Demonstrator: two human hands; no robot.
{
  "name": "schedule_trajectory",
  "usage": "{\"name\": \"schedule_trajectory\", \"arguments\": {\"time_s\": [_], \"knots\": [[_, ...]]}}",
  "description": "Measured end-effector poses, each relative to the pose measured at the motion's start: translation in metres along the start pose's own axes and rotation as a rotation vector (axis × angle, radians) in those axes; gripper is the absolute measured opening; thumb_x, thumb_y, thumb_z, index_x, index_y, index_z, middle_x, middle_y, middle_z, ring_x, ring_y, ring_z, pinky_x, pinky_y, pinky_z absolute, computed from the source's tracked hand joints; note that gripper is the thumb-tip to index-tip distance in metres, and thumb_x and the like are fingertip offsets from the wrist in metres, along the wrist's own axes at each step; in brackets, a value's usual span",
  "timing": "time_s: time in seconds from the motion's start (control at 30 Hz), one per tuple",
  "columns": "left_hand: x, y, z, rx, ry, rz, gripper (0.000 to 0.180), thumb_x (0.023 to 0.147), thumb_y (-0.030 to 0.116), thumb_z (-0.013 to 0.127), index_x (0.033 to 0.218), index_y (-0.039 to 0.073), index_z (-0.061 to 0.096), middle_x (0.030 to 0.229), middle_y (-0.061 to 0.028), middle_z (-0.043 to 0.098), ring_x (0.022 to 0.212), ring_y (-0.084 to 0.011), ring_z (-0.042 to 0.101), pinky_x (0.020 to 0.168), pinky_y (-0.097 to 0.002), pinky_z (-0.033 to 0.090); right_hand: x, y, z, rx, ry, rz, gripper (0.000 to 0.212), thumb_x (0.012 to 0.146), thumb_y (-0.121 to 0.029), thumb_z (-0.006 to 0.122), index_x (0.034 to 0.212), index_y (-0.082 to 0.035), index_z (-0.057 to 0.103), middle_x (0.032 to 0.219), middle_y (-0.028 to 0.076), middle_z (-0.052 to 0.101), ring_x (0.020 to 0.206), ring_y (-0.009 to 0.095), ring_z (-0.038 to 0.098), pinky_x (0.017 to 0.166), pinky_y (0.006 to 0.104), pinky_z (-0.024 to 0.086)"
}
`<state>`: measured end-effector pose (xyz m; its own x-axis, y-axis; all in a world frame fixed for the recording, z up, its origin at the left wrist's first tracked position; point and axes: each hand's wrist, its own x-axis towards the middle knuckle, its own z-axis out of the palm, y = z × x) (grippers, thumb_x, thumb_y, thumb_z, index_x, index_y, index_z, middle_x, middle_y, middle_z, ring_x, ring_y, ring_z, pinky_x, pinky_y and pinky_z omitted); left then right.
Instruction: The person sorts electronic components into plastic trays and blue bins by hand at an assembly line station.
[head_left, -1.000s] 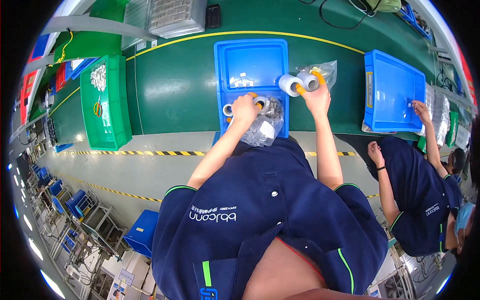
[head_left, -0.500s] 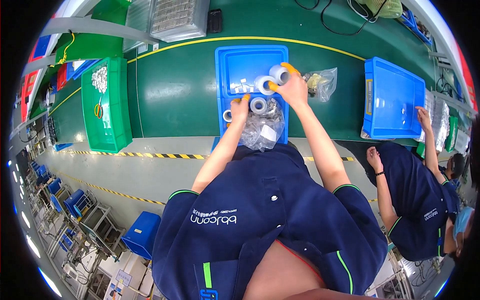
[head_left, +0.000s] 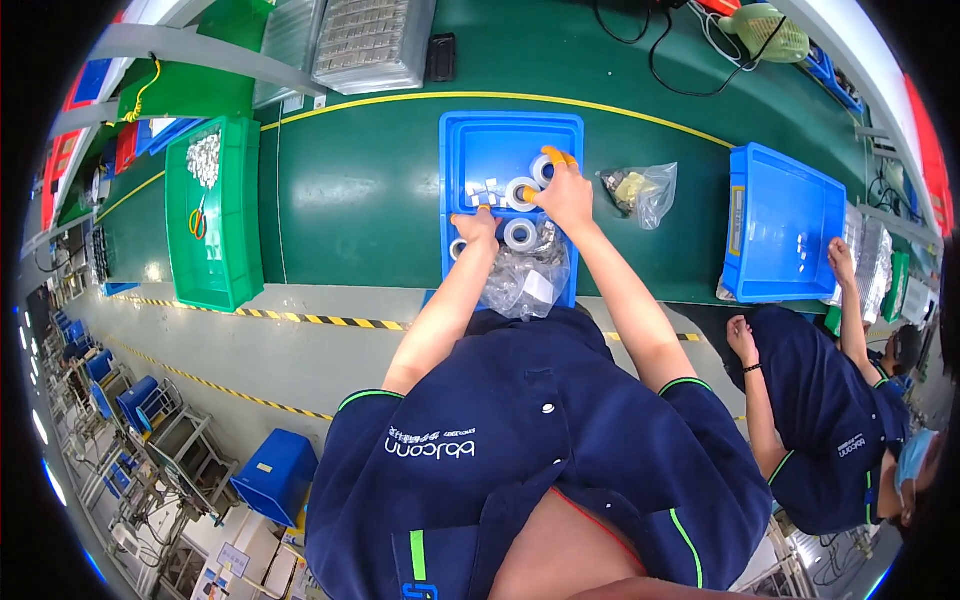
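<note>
While the fingers of the left hand bend over the blue bin, their opening and hold unclear, small white pieces lie just beyond; rightward, two white rolls sit gripped by the right hand's partly spread fingers.

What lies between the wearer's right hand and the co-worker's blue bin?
In the head view, a clear plastic bag lies on green tabletop between right hand and blue bin.

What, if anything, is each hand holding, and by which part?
Right hand: two white rolls, apparently by their rims; exact contact partly hidden. Left hand: cannot tell.
</note>
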<state>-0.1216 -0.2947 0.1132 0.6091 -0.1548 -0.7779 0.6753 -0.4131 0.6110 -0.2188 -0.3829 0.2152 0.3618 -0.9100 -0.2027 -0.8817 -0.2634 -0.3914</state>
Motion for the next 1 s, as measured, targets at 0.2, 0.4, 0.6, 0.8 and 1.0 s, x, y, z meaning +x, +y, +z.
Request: {"name": "schedule_trajectory", "arguments": {"time_s": [0.2,0.4,0.6,0.8,1.0], "knots": [[-0.01,0.012,0.005,-0.01,0.06,-0.005,0.037,0.08,-0.002,0.05,0.111,-0.002,0.03,0.108,-0.019,0.049,0.086,-0.0285,0.058,0.056,-0.0386,0.056,0.001,0.009,0.019,0.139,0.015,-0.009,0.072,0.056,-0.028,0.074,0.12,-0.016,0.043,0.116,0.014,0.05,0.095,0.032,0.055,0.077,0.0418,0.047],[-0.007,0.01,0.006,-0.05,0.072,-0.041,0.031,0.079,-0.003,0.052,0.107,-0.008,0.039,0.103,-0.0182,0.049,0.081,-0.0273,0.057,0.062,-0.0402,0.058,0.009,0.008,0.017,0.111,-0.004,0.004,0.076,0.055,-0.027,0.075,0.123,-0.016,0.042,0.117,0.017,0.048,0.094,0.032,0.056,0.08,0.0406,0.046],[-0.01,-0.01,0.0,0.045,-0.199,-0.083,0.016,0.075,0.005,0.058,0.087,-0.006,0.058,0.08,-0.0083,0.059,0.062,-0.0156,0.055,0.053,-0.03,0.042,0.011,0.01,0.021,0.131,0.027,-0.051,0.077,0.055,-0.028,0.075,0.123,-0.015,0.042,0.111,0.02,0.051,0.091,0.033,0.057,0.079,0.0391,0.047],[-0.036,-0.016,-0.002,0.282,-0.395,0.195,0.024,0.071,0.006,0.059,0.09,-0.009,0.056,0.085,-0.0124,0.061,0.073,-0.0206,0.058,0.064,-0.0308,0.043,0.016,0.012,0.024,0.093,0.015,-0.037,0.077,0.054,-0.029,0.076,0.122,-0.016,0.043,0.104,0.02,0.054,0.089,0.032,0.058,0.078,0.0389,0.047],[-0.032,-0.014,0.0,0.221,-0.317,0.108,0.038,0.075,0.026,0.06,0.096,-0.005,0.055,0.087,-0.0124,0.061,0.076,-0.0217,0.057,0.066,-0.0307,0.044,0.013,0.009,0.016,0.085,0.027,0.041,0.075,0.054,-0.028,0.076,0.12,-0.012,0.044,0.103,0.02,0.056,0.089,0.033,0.058,0.077,0.04,0.047]]}}
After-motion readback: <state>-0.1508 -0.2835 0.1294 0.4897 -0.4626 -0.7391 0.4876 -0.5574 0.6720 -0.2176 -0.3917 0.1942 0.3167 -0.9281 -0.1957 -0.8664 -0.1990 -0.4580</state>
